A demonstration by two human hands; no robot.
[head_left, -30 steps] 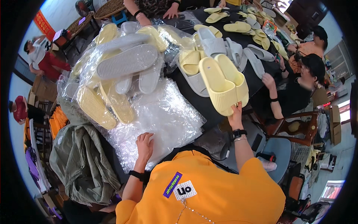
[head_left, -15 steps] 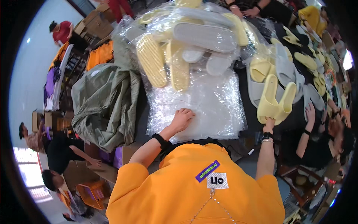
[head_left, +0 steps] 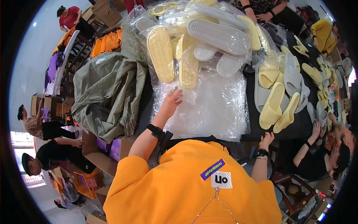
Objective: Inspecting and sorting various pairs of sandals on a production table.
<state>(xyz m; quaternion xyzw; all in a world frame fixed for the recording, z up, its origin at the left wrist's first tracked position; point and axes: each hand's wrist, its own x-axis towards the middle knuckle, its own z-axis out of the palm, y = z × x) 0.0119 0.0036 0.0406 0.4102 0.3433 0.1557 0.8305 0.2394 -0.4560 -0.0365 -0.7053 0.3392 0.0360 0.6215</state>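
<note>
My left hand [head_left: 171,102] is over the left part of a stack of clear plastic bags [head_left: 216,112], fingers loosely apart and nothing visible in them. Just beyond its fingertips lie yellow slippers [head_left: 161,54] in clear bags, soles up, heaped with bagged grey slippers [head_left: 219,36]. At the table's near edge on the right, my right hand [head_left: 266,139] is off the goods, fingers half bent and holding nothing that I can see. A pair of unbagged yellow slippers [head_left: 271,108] lies just beyond it, partly on top of grey slippers [head_left: 263,83].
A crumpled green-grey sack [head_left: 108,97] lies left of the bags. More yellow and grey slippers line the black-covered table [head_left: 253,125] at the right. Co-workers' hands [head_left: 315,130] are at the right side and far edge. An open carton [head_left: 99,153] stands at my left.
My right hand has let go of the yellow slippers and drawn back toward me. My left hand has moved forward over the bags, to the edge of the bagged slippers.
</note>
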